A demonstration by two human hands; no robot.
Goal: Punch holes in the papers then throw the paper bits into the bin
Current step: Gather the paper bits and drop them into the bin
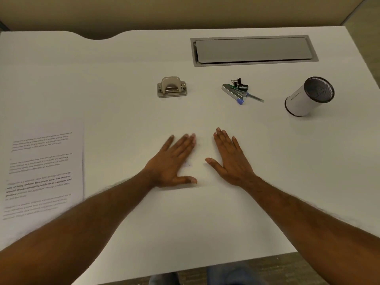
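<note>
Head cam, using the hole punch (172,87) as the anchor. It sits on the white desk (123,89) with nothing touching it. Both hands lie flat on the desk on the near side of the punch. The left hand (174,161) and right hand (232,161) have fingers straight, thumbs stuck out, holding nothing. The printed papers (43,169) are well off to the punch's left and closer to the person. The small white bin (309,96) is way over to its right. Between punch and bin there's a little pile of binder clips and a pen (239,90).
</note>
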